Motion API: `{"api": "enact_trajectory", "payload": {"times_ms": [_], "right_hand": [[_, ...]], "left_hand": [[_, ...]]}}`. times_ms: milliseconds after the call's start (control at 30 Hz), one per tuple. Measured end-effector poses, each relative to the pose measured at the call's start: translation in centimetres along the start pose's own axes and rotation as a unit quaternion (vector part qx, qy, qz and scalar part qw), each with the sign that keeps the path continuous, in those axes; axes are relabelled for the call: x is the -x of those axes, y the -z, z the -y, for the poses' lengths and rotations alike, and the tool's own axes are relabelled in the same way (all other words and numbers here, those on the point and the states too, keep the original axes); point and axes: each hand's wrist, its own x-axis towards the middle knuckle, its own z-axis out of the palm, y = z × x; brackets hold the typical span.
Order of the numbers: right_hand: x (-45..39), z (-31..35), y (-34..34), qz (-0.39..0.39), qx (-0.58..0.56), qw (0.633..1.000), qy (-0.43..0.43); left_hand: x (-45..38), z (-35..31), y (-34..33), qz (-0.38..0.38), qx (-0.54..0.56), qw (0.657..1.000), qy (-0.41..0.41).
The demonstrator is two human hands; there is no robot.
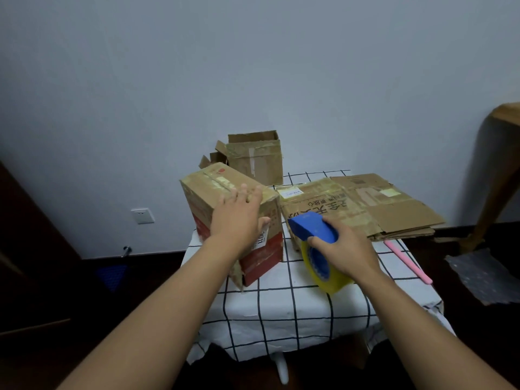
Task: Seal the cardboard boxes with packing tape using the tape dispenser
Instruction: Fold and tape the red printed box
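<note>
The right hand (347, 249) has its grip clamped on the blue dispenser (313, 228) over the checked counter (281, 313). The left hand (239, 218) rests with fingers apart on the box (208, 190). Flattened cardboard (394, 209) lies beyond, before a pale wall (253, 66); a dark floor (70, 319) surrounds.

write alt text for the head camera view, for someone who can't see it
A person's left hand rests flat on a closed brown and red cardboard box while the right hand grips a blue tape dispenser with a yellow tape roll. Both sit on a white black-checked tablecloth, with flattened brown cardboard sheets to the right and an open brown box behind.
</note>
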Motion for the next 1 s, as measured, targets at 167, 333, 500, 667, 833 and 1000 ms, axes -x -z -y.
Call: {"api": "enact_trajectory", "payload": {"times_ms": [167,333,500,667,833,1000], "right_hand": [[0.0,0.8,-2.7,-0.01,0.012,1.0,-0.002],[-0.2,0.7,-3.5,-0.023,0.028,0.999,-0.006],[-0.2,0.7,-3.5,-0.009,0.037,0.999,-0.009],[0.1,0.4,-3.1,-0.007,0.017,1.0,-0.011],[0.4,0.4,-3.1,-0.012,0.01,1.0,-0.008],[0.1,0.3,-3.1,-0.007,0.014,1.0,-0.015]], "left_hand": [[-0.5,0.0,-0.4,0.004,-0.024,1.0,-0.007],[-0.6,-0.1,-0.5,0.003,-0.027,1.0,-0.007],[-0.6,-0.2,-0.5,0.02,-0.01,1.0,0.0],[-0.5,0.0,-0.4,0.02,-0.005,1.0,-0.007],[-0.5,0.1,0.0,0.038,0.014,0.999,-0.01],[-0.4,0.2,0.4,0.053,0.043,0.998,-0.005]]}}
